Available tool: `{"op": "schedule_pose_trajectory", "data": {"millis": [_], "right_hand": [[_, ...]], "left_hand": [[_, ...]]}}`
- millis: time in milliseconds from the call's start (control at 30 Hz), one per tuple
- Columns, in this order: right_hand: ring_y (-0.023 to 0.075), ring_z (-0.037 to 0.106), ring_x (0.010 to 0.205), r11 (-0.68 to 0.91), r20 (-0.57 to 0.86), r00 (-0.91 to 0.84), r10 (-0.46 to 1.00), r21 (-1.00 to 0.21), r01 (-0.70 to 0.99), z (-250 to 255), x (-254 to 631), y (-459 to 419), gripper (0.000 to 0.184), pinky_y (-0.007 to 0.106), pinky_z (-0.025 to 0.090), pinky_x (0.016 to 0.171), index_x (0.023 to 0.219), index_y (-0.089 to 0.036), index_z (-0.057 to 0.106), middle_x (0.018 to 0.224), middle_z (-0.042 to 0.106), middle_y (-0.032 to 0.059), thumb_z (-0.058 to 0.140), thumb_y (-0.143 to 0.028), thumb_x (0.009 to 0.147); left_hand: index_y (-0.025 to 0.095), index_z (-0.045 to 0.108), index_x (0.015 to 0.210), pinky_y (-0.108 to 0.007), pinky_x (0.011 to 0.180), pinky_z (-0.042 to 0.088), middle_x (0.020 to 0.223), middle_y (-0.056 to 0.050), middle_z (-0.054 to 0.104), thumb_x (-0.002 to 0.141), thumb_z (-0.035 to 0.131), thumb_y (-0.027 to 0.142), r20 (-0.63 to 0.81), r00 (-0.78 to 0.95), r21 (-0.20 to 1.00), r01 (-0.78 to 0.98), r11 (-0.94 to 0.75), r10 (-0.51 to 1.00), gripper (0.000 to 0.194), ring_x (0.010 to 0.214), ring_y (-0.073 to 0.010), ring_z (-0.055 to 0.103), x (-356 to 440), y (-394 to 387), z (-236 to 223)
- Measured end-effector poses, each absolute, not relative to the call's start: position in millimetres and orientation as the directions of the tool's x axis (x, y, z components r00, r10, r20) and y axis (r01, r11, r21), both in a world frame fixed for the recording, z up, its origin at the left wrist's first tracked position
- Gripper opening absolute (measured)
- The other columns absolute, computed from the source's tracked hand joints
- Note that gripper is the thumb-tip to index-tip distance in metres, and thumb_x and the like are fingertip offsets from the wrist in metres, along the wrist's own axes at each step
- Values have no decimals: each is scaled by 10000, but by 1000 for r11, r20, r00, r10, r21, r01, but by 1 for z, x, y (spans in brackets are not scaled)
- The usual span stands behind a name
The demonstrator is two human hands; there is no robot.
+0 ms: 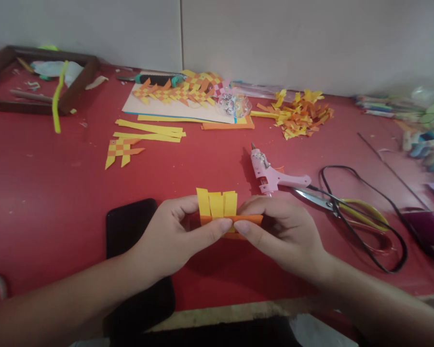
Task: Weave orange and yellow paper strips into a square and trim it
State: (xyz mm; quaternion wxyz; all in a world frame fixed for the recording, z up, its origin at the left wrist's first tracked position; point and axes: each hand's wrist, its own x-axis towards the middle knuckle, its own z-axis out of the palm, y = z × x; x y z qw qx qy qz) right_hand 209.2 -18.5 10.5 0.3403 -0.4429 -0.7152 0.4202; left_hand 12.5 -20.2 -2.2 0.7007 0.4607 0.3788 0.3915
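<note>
Between my two hands is a small weave of yellow and orange paper strips (223, 205), held up over the red table near its front edge. Yellow strips stand upright side by side, and orange strips cross them lower down. My left hand (183, 229) pinches the left part, thumb in front and fingers behind. From the other side, my right hand (284, 231) grips the orange strip, its thumb tip close to the left thumb's. Both hands' fingers partly hide the lower weave. A finished-looking woven paper fish (123, 152) lies farther left, below loose yellow strips (150, 130).
A pink glue gun (275, 176) and scissors (321, 202) lie to the right, tangled with a black cord (394, 207). A black phone (130, 221) is beside my left wrist. Behind are woven fish (173, 91), paper scraps (300, 115) and a wooden frame (90, 72).
</note>
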Motion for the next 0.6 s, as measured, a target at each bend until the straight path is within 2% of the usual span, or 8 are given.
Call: {"op": "schedule_pose_trajectory", "data": {"millis": [200,467,600], "right_hand": [[102,565,553,264,129,-390,912,-911,316,10,209,-18,185,224,426,476,707,-183,605,649,648,13,605,-233,885],[93,532,531,272,131,-353,927,-881,388,9,211,-17,157,215,392,458,703,-182,604,626,626,2,607,-220,856],[85,491,520,282,119,-402,908,-882,378,10,210,-17,147,211,383,464,713,-183,604,619,588,-16,643,-243,841]], "left_hand": [[270,783,909,-142,772,550,941,56,793,855,731,197,-151,427,943,-209,260,891,105,850,-91,723,10,-20,-3],[285,776,974,-172,795,545,985,35,789,845,749,296,-189,405,947,-167,276,894,132,893,-113,715,11,-18,-6],[207,752,805,-187,682,519,793,18,743,848,733,300,-190,371,968,-86,237,909,104,728,-102,655,11,-18,-4]]}}
